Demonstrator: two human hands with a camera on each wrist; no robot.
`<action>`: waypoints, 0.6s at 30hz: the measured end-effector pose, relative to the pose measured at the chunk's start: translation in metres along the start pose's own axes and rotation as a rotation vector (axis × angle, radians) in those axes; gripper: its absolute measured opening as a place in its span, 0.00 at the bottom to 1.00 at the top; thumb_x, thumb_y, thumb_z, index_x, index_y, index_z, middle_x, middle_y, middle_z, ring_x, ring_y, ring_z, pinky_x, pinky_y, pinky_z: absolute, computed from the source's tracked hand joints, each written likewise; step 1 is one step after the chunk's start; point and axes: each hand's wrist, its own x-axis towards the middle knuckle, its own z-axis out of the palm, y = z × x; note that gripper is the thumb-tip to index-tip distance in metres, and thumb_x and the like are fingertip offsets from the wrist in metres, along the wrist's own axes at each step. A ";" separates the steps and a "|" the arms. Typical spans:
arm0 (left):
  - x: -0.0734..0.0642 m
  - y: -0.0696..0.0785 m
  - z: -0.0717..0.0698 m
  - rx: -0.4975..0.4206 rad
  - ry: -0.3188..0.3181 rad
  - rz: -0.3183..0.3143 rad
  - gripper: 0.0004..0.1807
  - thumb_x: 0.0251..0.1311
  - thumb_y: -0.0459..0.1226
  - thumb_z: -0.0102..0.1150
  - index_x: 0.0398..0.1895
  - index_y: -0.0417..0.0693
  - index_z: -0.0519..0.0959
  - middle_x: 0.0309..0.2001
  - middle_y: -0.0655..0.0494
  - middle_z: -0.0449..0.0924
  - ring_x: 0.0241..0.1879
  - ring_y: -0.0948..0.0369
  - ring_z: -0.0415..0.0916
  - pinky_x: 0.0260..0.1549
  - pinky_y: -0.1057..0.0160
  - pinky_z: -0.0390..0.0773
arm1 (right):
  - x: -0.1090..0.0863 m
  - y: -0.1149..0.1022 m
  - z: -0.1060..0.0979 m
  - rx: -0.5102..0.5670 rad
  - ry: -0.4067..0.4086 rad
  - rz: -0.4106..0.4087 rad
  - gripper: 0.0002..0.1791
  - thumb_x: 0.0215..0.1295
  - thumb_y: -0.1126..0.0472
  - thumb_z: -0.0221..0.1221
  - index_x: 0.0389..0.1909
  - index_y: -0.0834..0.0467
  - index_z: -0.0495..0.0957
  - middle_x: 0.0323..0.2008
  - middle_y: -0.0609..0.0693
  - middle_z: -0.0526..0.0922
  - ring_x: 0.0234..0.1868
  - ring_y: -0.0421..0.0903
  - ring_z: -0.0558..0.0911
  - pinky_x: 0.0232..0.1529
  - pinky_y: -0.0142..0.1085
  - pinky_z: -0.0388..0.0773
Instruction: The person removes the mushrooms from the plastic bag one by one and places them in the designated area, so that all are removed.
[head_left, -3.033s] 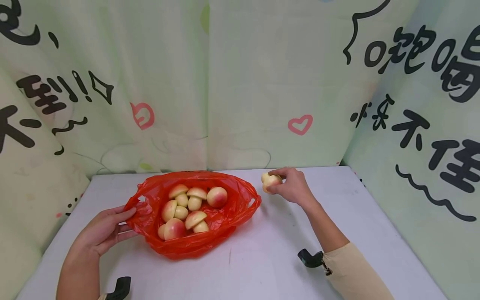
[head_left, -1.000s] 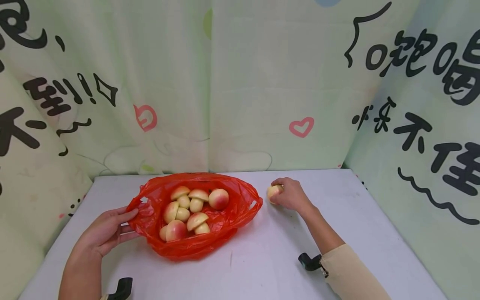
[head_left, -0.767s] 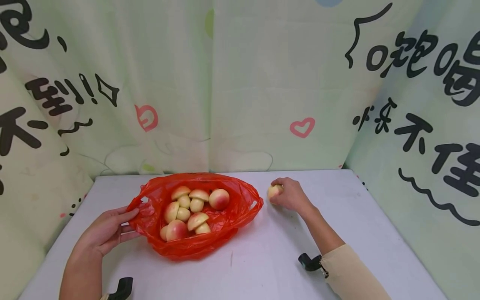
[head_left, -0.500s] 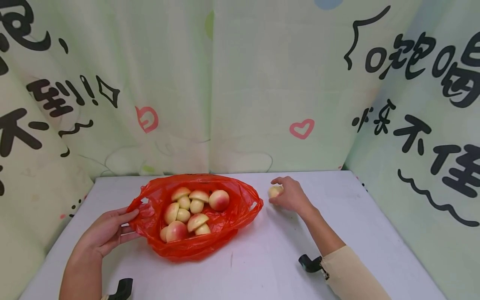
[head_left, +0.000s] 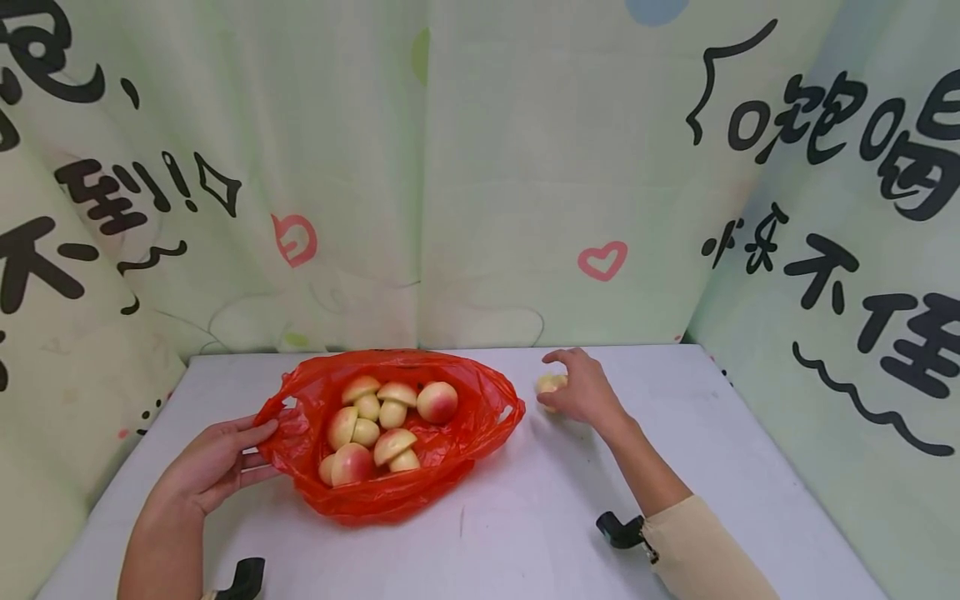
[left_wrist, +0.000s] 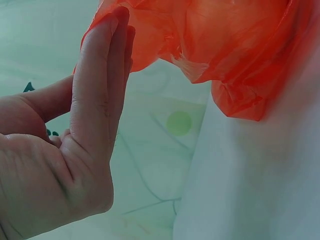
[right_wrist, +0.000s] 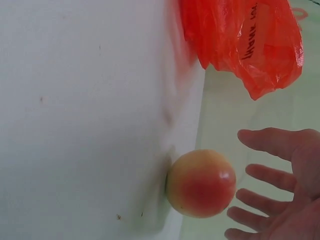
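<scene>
In the head view, my left hand (head_left: 206, 462) pinches the left edge of a red plastic bag (head_left: 397, 502) between thumb and fingers. The left wrist view shows these fingers nearly straight against the thin bag film (left_wrist: 235, 45). Several toy mushrooms (head_left: 352, 464) with pink-and-cream caps and pale stems lie inside the bag. To the right of the bag, my right hand (head_left: 588, 390) is beside another mushroom (head_left: 551, 383) on the table, partly hidden by the hand. From the right wrist, its rounded pink cap (right_wrist: 201, 183) shows, with the spread right fingers (right_wrist: 267, 177) apart from it.
The white table (head_left: 480, 550) ends at the back against a pale green curtain (head_left: 510, 167) with black writing and pink hearts. Curtains also close off both sides. A black wrist-camera mount (head_left: 621, 531) sticks out from the right sleeve (head_left: 708, 546).
My right hand has lowered the mushroom onto the table right of the bag and spread its fingers off it. The left hand keeps its hold on the bag.
</scene>
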 end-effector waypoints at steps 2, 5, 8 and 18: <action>0.000 0.000 0.000 0.001 -0.001 0.000 0.40 0.77 0.46 0.56 0.83 0.39 0.51 0.41 0.64 0.87 0.42 0.60 0.89 0.47 0.56 0.89 | -0.002 -0.002 -0.001 0.004 0.019 -0.019 0.34 0.58 0.58 0.74 0.66 0.57 0.76 0.69 0.63 0.71 0.68 0.63 0.71 0.57 0.57 0.85; 0.000 0.000 0.000 -0.001 -0.001 0.001 0.40 0.77 0.46 0.56 0.82 0.39 0.52 0.41 0.64 0.87 0.42 0.60 0.90 0.47 0.56 0.89 | -0.004 -0.007 -0.003 0.013 0.048 -0.048 0.34 0.58 0.57 0.74 0.66 0.57 0.76 0.69 0.62 0.71 0.68 0.63 0.71 0.56 0.57 0.85; -0.001 0.000 0.000 -0.001 -0.004 0.002 0.40 0.78 0.45 0.55 0.82 0.39 0.51 0.41 0.64 0.87 0.42 0.60 0.90 0.47 0.56 0.89 | -0.006 -0.011 -0.005 0.026 0.072 -0.067 0.33 0.59 0.58 0.74 0.66 0.57 0.77 0.68 0.61 0.72 0.68 0.63 0.71 0.56 0.57 0.85; -0.002 0.001 0.001 0.001 -0.007 0.000 0.40 0.77 0.46 0.56 0.83 0.40 0.52 0.42 0.65 0.87 0.43 0.60 0.89 0.47 0.56 0.89 | -0.012 -0.023 -0.008 0.061 0.150 -0.134 0.30 0.60 0.59 0.73 0.63 0.57 0.78 0.65 0.60 0.75 0.67 0.62 0.73 0.59 0.58 0.84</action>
